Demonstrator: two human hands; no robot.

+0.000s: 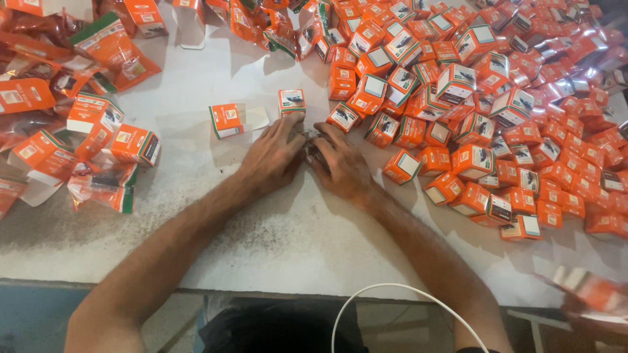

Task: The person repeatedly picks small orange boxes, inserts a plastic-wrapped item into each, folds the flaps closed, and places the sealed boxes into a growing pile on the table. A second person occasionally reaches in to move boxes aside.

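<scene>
Nearest us, our left hand (pixel 273 157) and right hand (pixel 340 163) lie on the white table (pixel 288 242), fingers together over a small dark item (pixel 310 140) pinched between them. Just beyond stands a small orange box (pixel 292 102); we judge packing is underway, and boxing the item needs a steady grip.

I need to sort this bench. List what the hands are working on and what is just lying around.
In hand:
- left hand and right hand, meeting over a small dark item, barely visible
- small orange cardboard box at the left fingertips

Lying about:
- heap of orange boxes
- opened orange box
- orange plastic pouches
- white cable
</scene>
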